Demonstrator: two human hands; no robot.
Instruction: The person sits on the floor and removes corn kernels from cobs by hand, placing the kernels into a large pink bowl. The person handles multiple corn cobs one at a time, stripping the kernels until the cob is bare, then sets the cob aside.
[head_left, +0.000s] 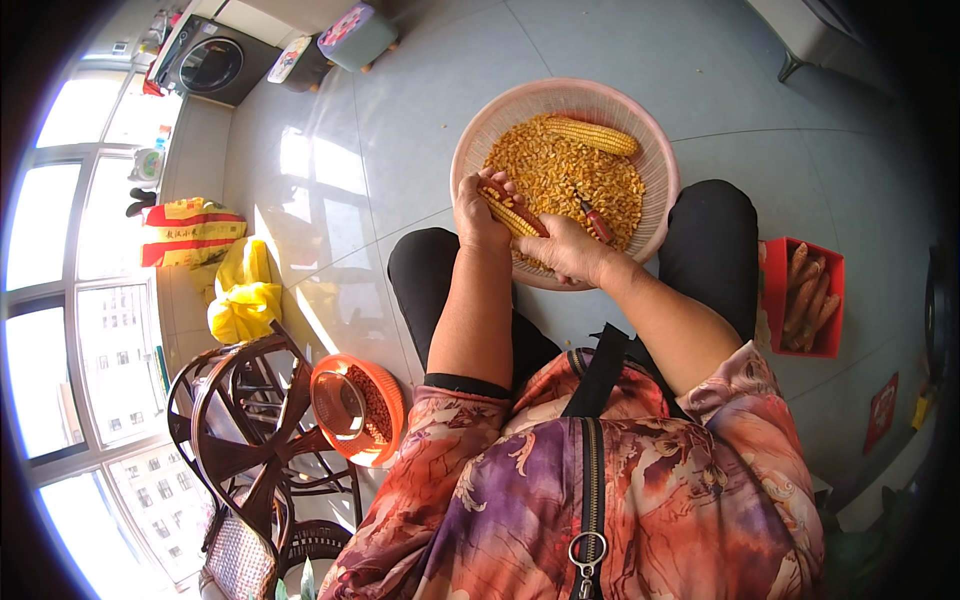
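Observation:
Between my knees stands a pink plastic basket (466, 142), its bottom covered by loose yellow corn kernels (547, 169). A partly shelled corn cob (514, 214) is held over its near left side, with bare reddish core beside rows of kernels still attached. My left hand (482, 214) is wrapped around the cob's upper left end. My right hand (570, 247) grips the lower right end, its thumb against the cob. On the kernels lies a red-handled tool (595, 220) with a dark metal shaft, maybe a screwdriver. A full corn cob (591, 136) rests at the basket's far side.
At right, a red box (836, 300) holds several stripped cobs (806, 300). An orange basket (397, 420) with small reddish items stands left, beside a dark rattan chair (247, 420). A yellow bag (247, 300) and a washing machine (214, 64) are by the windows.

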